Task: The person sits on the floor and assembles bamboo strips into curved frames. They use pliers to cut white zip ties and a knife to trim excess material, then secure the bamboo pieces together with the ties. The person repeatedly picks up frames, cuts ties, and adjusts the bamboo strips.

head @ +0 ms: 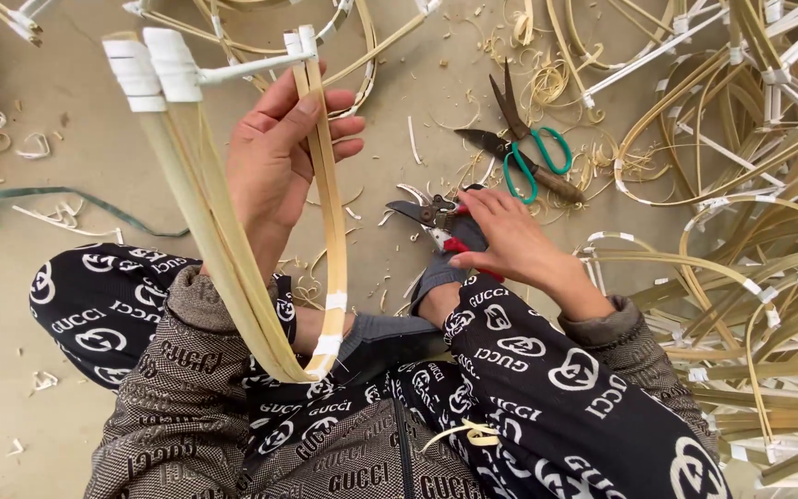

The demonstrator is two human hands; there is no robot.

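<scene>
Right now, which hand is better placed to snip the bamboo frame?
Right, probably. The right hand already rests on the pruners on the floor; the left hand is busy holding the frame up.

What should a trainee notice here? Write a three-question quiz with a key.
1. True or false: the left hand holds a bent bamboo frame.
2. Which tool is the right hand on? A green scissors, B red pruners, C a knife.
3. Fill in: the green scissors lie on the ____.

Key: 1 true. 2 B, the red pruners. 3 floor.
</scene>
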